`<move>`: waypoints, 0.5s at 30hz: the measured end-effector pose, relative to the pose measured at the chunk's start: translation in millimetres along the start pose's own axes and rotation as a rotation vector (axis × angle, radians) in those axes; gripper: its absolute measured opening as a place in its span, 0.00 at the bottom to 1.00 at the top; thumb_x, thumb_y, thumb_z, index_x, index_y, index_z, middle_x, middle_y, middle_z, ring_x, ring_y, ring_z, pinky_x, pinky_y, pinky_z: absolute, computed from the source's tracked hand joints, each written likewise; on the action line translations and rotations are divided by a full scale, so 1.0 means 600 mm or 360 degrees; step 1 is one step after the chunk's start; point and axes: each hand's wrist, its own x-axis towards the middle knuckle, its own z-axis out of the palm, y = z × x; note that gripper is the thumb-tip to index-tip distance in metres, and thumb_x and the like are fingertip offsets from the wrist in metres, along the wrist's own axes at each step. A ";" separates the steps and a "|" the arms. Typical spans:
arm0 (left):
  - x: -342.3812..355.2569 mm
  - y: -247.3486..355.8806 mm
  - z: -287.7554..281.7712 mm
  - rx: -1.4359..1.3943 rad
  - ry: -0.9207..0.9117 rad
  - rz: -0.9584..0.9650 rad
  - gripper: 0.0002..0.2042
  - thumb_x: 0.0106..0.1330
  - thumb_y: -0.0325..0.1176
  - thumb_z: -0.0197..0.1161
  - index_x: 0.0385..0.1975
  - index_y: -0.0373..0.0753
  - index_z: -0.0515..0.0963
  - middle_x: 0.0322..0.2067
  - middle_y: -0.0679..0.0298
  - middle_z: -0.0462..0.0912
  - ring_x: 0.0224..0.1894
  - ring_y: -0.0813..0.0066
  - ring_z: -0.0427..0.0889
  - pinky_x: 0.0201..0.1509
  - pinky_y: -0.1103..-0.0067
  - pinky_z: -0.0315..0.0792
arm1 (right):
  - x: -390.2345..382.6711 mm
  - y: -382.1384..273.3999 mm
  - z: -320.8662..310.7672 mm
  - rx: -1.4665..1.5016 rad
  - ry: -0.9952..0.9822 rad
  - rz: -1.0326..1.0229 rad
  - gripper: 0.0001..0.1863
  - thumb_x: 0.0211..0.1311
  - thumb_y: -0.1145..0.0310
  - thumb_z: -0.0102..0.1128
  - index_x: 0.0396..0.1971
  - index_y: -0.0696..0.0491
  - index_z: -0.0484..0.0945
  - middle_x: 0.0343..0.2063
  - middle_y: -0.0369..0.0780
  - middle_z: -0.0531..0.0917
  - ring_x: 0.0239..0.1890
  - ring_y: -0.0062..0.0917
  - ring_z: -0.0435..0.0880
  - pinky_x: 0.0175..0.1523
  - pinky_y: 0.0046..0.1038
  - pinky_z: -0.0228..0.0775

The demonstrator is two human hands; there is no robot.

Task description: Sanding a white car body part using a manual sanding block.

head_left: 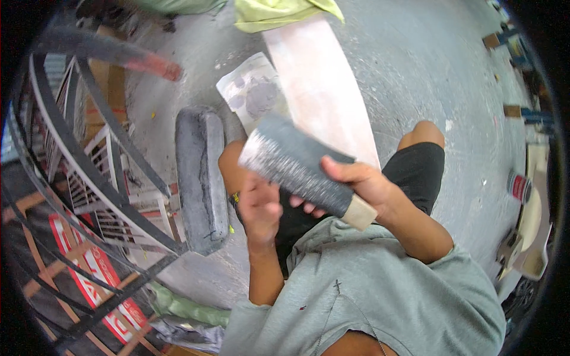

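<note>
We look down over our grey-green shirt (380, 291) and black shorts (418, 169) at a grey concrete floor (427, 71). Our right hand (362, 181) has its grip wrapped around a dark, grey-speckled block (297, 163), thumb on top and fingers curled beneath it near its bare wooden end (359, 212), so the block is held up in front of our chest, slanting from upper left down to lower right. Our left hand (259, 204) sits just below the block's left part; its fingers are bent inward, close to or touching the block's underside, but we cannot tell whether its grip pinches anything. Behind the block, a long pale plank (320, 89) stretches away from our lap across the floor, its far end touching a yellow-green cloth (279, 12). Just left of the plank lies a stained, crumpled sheet of paper (252, 92). Further left on the floor lies a grey padded cushion (200, 178), long and cracked along its length, near our left knee. A curved black metal frame (89, 154) with bars fills the left side, with a red-tipped tube (157, 65) poking across it. A red-banded can (519, 187) stands at the far right, well apart from our hands.
</note>
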 end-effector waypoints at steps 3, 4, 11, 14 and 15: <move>0.006 0.008 0.006 -0.0001 0.0011 0.0211 0.59 0.52 0.59 0.80 0.74 0.27 0.52 0.72 0.43 0.60 0.74 0.51 0.63 0.78 0.54 0.56 | 0.005 0.035 0.002 0.0168 -0.0159 0.0236 0.29 0.74 0.53 0.60 0.60 0.63 0.72 0.44 0.49 0.85 0.41 0.31 0.89 0.46 0.30 0.86; 0.009 0.004 0.008 0.0077 0.0016 0.0115 0.61 0.51 0.61 0.80 0.74 0.27 0.51 0.73 0.42 0.58 0.75 0.50 0.61 0.78 0.53 0.55 | 0.007 0.046 0.001 0.0276 -0.0247 0.0295 0.29 0.74 0.53 0.60 0.60 0.63 0.72 0.44 0.49 0.86 0.42 0.31 0.89 0.45 0.30 0.86; 0.022 -0.020 -0.020 -0.0353 -0.0639 0.0389 0.59 0.51 0.63 0.76 0.77 0.39 0.49 0.76 0.40 0.49 0.79 0.38 0.44 0.81 0.43 0.39 | 0.013 0.085 -0.003 0.0481 -0.0432 0.0438 0.30 0.72 0.50 0.61 0.60 0.61 0.72 0.48 0.46 0.84 0.43 0.30 0.90 0.45 0.32 0.89; 0.018 -0.023 -0.036 -0.0538 -0.0767 0.0209 0.49 0.55 0.61 0.75 0.69 0.34 0.62 0.59 0.54 0.67 0.73 0.46 0.62 0.81 0.46 0.44 | 0.021 0.094 -0.012 0.0583 -0.0467 0.0366 0.30 0.72 0.50 0.61 0.60 0.60 0.73 0.48 0.45 0.85 0.44 0.29 0.89 0.46 0.32 0.89; 0.017 -0.025 -0.038 -0.0561 -0.0681 0.0225 0.46 0.56 0.60 0.75 0.65 0.32 0.67 0.53 0.58 0.72 0.71 0.49 0.68 0.81 0.47 0.47 | 0.025 0.098 -0.017 0.0607 -0.0454 0.0358 0.30 0.72 0.50 0.61 0.60 0.60 0.73 0.48 0.45 0.85 0.44 0.29 0.89 0.47 0.32 0.89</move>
